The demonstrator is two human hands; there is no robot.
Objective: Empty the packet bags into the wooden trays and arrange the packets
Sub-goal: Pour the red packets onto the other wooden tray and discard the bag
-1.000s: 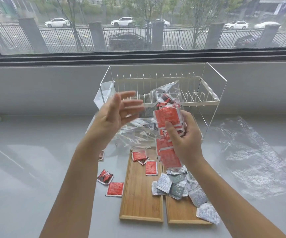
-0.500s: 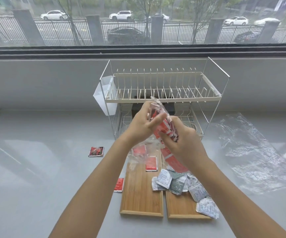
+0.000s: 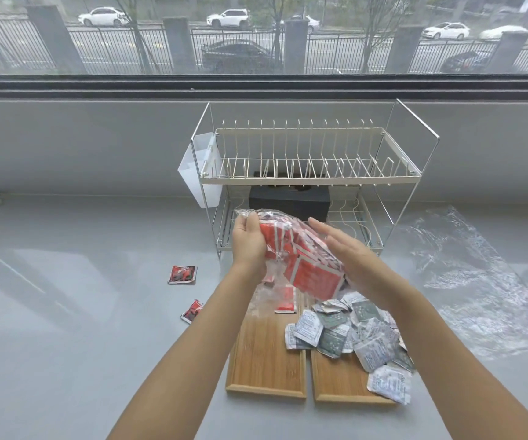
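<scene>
Gripped at its upper end by the left hand [image 3: 247, 241], the clear bag [image 3: 291, 246] of red packets hangs tilted above the left wooden tray [image 3: 265, 369] while the right hand [image 3: 346, 254] lies flat-fingered against it, so tipping the mouth lower over that tray should stop packets spilling sideways.

dish rack [image 3: 313, 173] behind trays [image 3: 265, 360], counter [image 3: 66, 312] open left

No wording can be read anywhere. The red packets [image 3: 315, 274] in the clear bag and the grey-and-white packets [image 3: 345, 331] on the right wooden tray [image 3: 338, 389] carry print, but it is too small and blurred to make out.
</scene>
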